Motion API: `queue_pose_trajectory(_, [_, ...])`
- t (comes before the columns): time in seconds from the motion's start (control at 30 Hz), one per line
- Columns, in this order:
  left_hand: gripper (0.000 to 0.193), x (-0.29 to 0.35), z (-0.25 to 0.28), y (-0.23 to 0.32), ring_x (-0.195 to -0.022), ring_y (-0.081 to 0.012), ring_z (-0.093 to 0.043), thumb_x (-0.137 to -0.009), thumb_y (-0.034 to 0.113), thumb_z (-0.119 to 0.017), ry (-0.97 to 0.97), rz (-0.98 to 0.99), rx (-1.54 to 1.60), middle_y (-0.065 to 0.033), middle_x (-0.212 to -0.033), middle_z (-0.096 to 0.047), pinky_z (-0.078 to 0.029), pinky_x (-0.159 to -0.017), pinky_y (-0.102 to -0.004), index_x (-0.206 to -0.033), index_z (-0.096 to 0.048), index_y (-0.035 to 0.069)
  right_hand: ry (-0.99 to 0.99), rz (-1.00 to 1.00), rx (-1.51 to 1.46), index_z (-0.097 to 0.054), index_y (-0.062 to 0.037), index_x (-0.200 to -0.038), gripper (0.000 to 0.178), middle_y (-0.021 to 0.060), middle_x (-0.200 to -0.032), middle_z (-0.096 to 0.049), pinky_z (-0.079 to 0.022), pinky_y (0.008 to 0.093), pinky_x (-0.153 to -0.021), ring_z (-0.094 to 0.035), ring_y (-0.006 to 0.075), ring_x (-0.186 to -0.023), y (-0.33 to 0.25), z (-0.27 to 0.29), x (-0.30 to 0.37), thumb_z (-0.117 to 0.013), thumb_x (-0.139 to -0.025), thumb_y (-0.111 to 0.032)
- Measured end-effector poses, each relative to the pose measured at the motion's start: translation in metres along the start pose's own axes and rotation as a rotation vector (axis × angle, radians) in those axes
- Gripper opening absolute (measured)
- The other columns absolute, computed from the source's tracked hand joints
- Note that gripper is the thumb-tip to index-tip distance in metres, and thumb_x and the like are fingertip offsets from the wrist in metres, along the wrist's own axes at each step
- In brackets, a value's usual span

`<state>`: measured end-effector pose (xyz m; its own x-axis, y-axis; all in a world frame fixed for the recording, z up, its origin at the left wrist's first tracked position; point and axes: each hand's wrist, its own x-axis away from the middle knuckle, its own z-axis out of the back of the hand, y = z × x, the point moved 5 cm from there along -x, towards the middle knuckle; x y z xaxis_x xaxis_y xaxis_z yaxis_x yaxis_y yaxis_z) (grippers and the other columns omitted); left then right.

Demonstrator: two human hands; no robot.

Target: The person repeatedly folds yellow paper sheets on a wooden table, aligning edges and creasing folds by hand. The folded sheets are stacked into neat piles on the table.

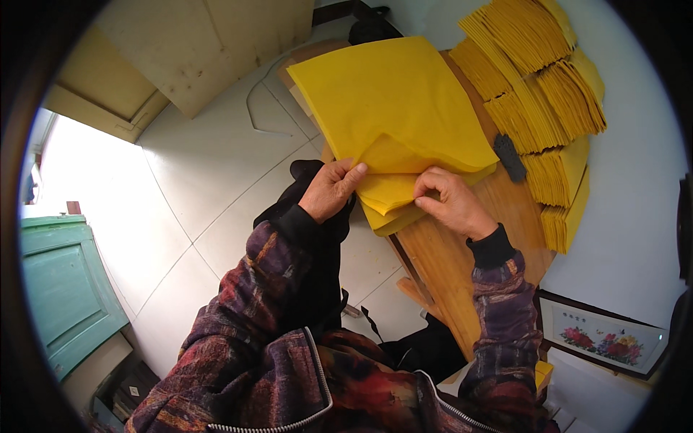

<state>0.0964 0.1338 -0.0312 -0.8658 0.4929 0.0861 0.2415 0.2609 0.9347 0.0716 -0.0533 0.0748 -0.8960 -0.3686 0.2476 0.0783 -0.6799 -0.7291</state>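
A stack of large yellow paper sheets (393, 101) lies on a wooden table (462, 260). My left hand (330, 189) grips the near left corner of the top sheets, thumb on top. My right hand (451, 202) pinches a folded yellow sheet edge (393, 189) at the near side of the stack, fingers curled over it. Both hands hold the paper at the table's near edge, a short way apart.
Fanned piles of folded yellow paper (538, 79) fill the table's far right side along a white wall. A small dark object (510, 156) lies beside them. A framed flower picture (603, 335) leans lower right. A green wooden door (65, 289) stands at left, over pale floor tiles (209, 166).
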Motion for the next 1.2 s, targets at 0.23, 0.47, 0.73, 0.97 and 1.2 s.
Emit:
queue_pose_trajectory(0.23, [0.044, -0.001, 0.000, 0.000, -0.087, -0.0104, -0.056, -0.099, 0.036, -0.050, -0.003, 0.001, -0.002, -0.0043, -0.093, -0.066, -0.046, -0.079, -0.0247, -0.108, -0.062, -0.005, 0.010, -0.044, 0.023, -0.056, 0.0008, -0.083, 0.007, 0.0071, -0.080, -0.057, -0.046, 0.0274, -0.071, -0.057, 0.0156, -0.077, -0.001, 0.004, -0.003, -0.060, -0.079, -0.002])
queue_pose_trajectory(0.47, [0.043, -0.001, 0.000, 0.001, -0.086, -0.0105, -0.056, -0.100, 0.035, -0.049, -0.005, -0.020, -0.028, -0.0042, -0.093, -0.066, -0.047, -0.078, -0.0247, -0.108, -0.062, -0.005, 0.052, -0.024, 0.080, -0.054, 0.0007, -0.082, 0.008, 0.0076, -0.078, -0.057, -0.046, 0.0277, -0.068, -0.057, 0.0157, -0.075, -0.002, 0.000, -0.003, -0.060, -0.078, -0.001])
queue_pose_trajectory(0.73, [0.043, 0.000, -0.001, 0.003, -0.087, -0.0108, -0.056, -0.099, 0.035, -0.050, -0.011, -0.003, -0.014, -0.0042, -0.094, -0.066, -0.046, -0.079, -0.0246, -0.108, -0.061, -0.005, -0.066, -0.161, -0.136, -0.055, -0.0019, -0.079, 0.007, -0.0006, -0.075, -0.055, -0.044, 0.0240, -0.066, -0.053, 0.0088, -0.072, 0.007, 0.001, -0.008, -0.062, -0.081, -0.004])
queue_pose_trajectory(0.97, [0.044, -0.001, 0.000, 0.001, -0.090, -0.0120, -0.056, -0.100, 0.036, -0.049, -0.009, -0.007, -0.060, -0.0056, -0.096, -0.066, -0.046, -0.081, -0.0261, -0.111, -0.061, -0.005, -0.068, -0.164, -0.159, -0.056, -0.0030, -0.080, 0.010, -0.0035, -0.074, -0.052, -0.042, 0.0218, -0.064, -0.048, 0.0060, -0.070, 0.011, 0.007, -0.012, -0.063, -0.085, -0.008])
queue_pose_trajectory(1.2, [0.041, 0.002, -0.004, 0.015, -0.091, -0.0119, -0.057, -0.098, 0.033, -0.053, -0.050, -0.035, -0.061, -0.0054, -0.095, -0.066, -0.046, -0.083, -0.0260, -0.112, -0.060, -0.005, 0.197, -0.127, -0.111, -0.055, -0.0025, -0.079, 0.010, -0.0019, -0.074, -0.053, -0.041, 0.0233, -0.063, -0.048, 0.0065, -0.070, -0.002, 0.016, -0.015, -0.062, -0.085, -0.006])
